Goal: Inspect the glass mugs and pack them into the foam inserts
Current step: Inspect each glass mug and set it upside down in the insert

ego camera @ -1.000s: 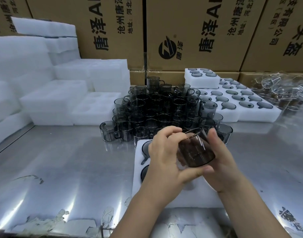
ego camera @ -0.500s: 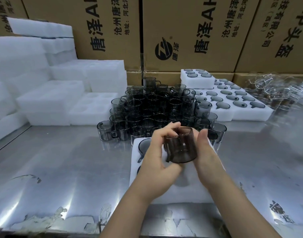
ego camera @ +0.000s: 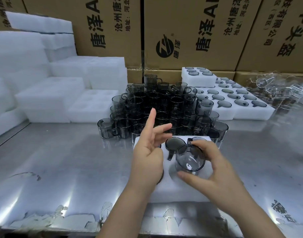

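Smoky-grey glass mug [ego camera: 190, 158], rim toward camera, over foam insert [ego camera: 178, 191] | right hand [ego camera: 221, 176] grip pinches mug | left hand [ego camera: 147, 155] grip released

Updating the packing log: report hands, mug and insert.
Left hand open, fingers spread above the foam insert. Right hand grips a smoky glass mug just above the insert. Packed mug sits alongside; nothing seen blocking the way down.
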